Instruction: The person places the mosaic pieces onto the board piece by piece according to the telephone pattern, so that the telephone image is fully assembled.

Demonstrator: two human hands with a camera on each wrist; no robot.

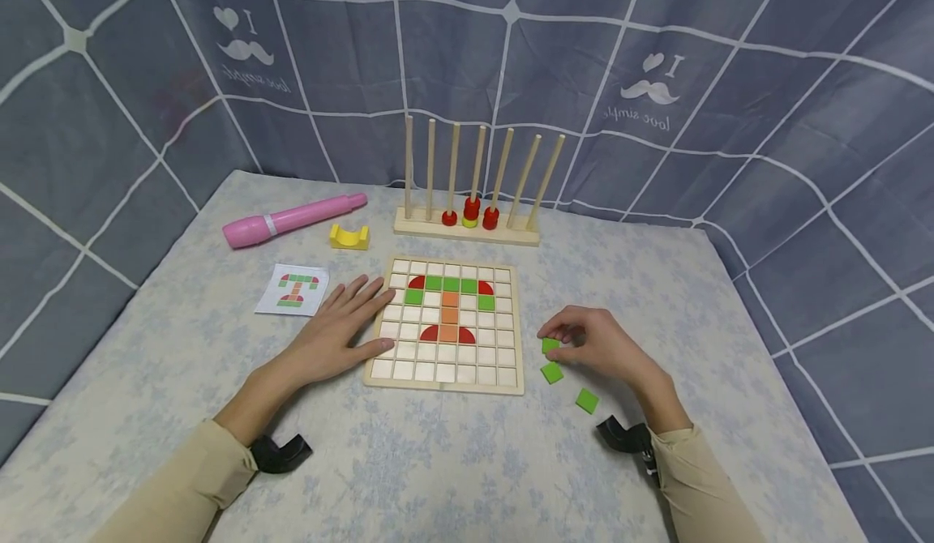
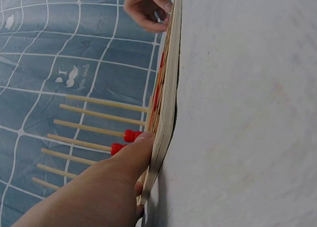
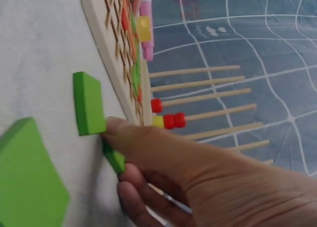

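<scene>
A wooden grid board (image 1: 445, 386) lies on the table with green, red and orange pieces set in some of its white squares. My left hand (image 1: 328, 340) rests at the board's left edge, fingers spread, thumb and fingertips over the rim. To the right of the board, my right hand (image 1: 606, 347) pinches a green square tile (image 1: 550, 346) between thumb and fingers, low over the table. Two more green tiles lie nearby, one green tile (image 1: 552, 373) just below the fingers and another green tile (image 1: 587, 400) closer to the wrist.
Left of the board lies a pattern card (image 1: 292, 304) with a coloured figure. Beyond it are a pink stick-like toy (image 1: 295, 219) and a yellow curved block (image 1: 349, 237). A wooden peg rack (image 1: 467, 230) with red and yellow beads stands behind the board, before a blue checked curtain (image 1: 467, 57).
</scene>
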